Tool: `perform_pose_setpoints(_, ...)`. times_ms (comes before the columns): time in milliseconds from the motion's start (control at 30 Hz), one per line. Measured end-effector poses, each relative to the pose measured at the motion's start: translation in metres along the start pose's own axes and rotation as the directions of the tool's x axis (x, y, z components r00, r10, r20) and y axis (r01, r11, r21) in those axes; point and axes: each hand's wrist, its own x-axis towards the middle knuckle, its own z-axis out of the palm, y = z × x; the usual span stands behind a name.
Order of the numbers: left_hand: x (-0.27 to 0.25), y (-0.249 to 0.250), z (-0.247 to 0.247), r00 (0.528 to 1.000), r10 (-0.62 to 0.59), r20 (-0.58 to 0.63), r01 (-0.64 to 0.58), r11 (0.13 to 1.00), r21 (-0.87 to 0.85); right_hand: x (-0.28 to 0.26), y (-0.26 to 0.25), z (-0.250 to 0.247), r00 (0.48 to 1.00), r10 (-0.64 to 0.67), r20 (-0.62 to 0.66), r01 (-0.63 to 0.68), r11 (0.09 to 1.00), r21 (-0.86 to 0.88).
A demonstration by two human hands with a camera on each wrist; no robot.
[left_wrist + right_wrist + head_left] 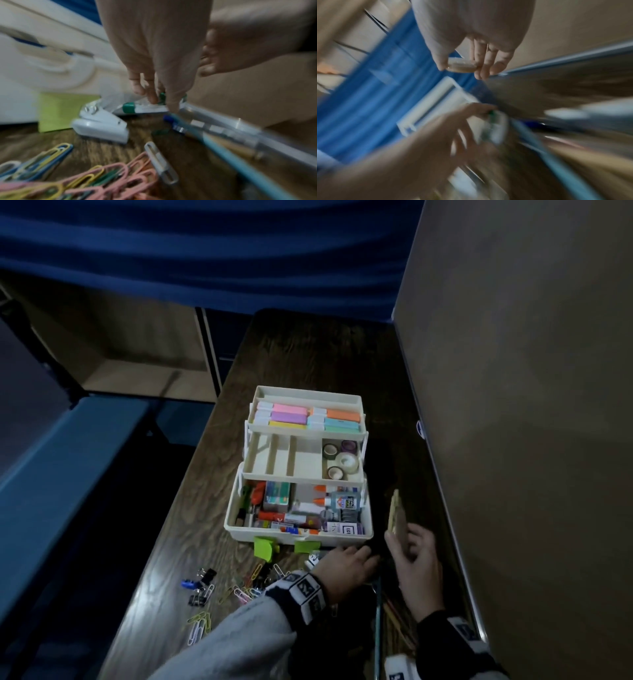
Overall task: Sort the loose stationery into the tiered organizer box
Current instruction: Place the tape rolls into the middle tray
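The cream tiered organizer box (298, 537) stands open on the wooden table. Highlighters (308, 416) fill its top tier, tape rolls (342, 460) lie in the middle tier, and glue bottles (342, 501) and boxes in the bottom. My right hand (414, 556) pinches a wrapped bundle of wooden sticks (395, 515), upright, right of the box; its end shows between thumb and fingers (460, 66). My left hand (346, 566) reaches low in front of the box, fingertips (152, 97) touching a clear packet with green pieces (137, 108). The thumb stands apart.
A white stapler (102, 125) lies left of the packet by a green latch (60, 109). Coloured paper clips (246, 587) and binder clips (202, 577) are scattered near the front left. Pens and a blue pencil (223, 152) lie at the right. A partition wall (513, 440) borders the table's right side.
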Motion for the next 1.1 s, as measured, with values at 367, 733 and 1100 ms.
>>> perform_pose_setpoints(367,-0.141,-0.065,-0.041,0.893,-0.307,-0.331,0.143,0.887,-0.438,0.075,-0.103,0.127,0.886,-0.213,0.411,0.446,0.634,-0.632)
perform_pose_setpoints(733,-0.081,-0.147,-0.088,0.931,-0.226,-0.285,0.202,0.973,-0.114,0.071,-0.095,0.146,0.89,-0.17,0.423,0.44,0.567,-0.697)
perform_pose_setpoints(1100,-0.009,-0.156,-0.098,0.983,-0.173,-0.06,0.179,0.976,0.125,0.004,-0.042,0.05,0.947,-0.148,0.286,0.296,0.754,-0.587)
